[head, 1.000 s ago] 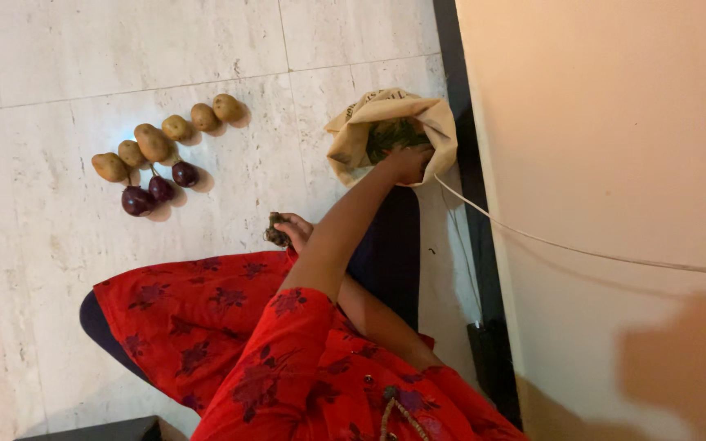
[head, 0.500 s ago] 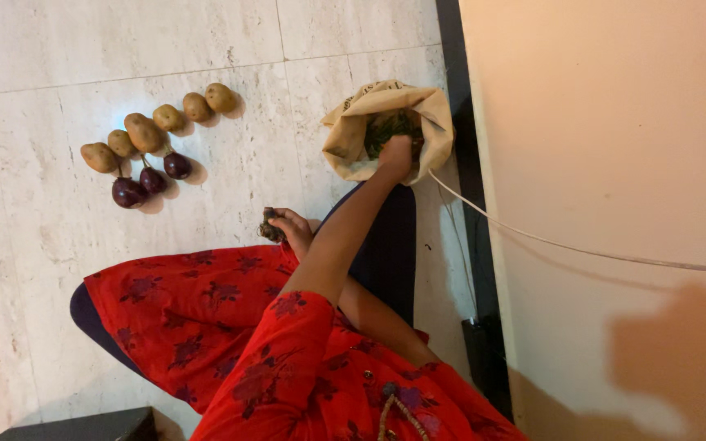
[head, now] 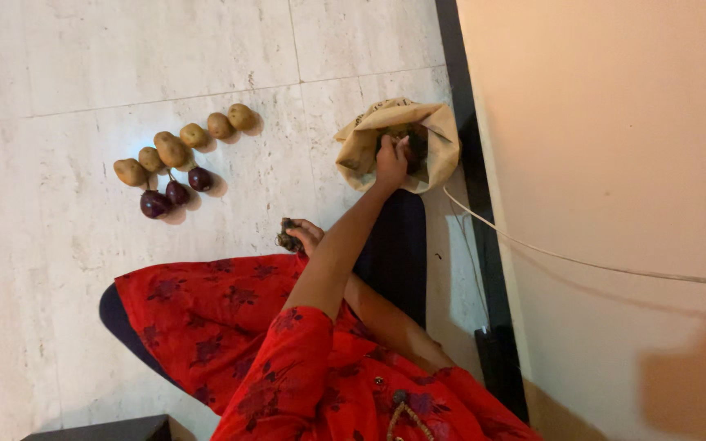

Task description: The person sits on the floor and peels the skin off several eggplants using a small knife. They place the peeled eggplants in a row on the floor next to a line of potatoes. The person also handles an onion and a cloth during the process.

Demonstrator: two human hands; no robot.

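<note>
Step in hand looks like drawing produce out of the cloth bag (head: 359, 149) - left hand (head: 391, 159) is plunged into its open mouth, fingers curled down among the greenish contents; whether they are clamped on anything I cannot tell, the fingertips are hidden. Right hand (head: 306, 236), back toward the body and well short of the bag, is closed around a small dark knobbly lump (head: 288, 239). Far out to the side of both hands lie a row of potatoes (head: 172, 149) and three dark purple onions (head: 175, 193) on the tiled floor (head: 59, 269). Next move likely calls for a firm pinch inside the bag and a lift clear of its rim - without dragging the cloth along.
</note>
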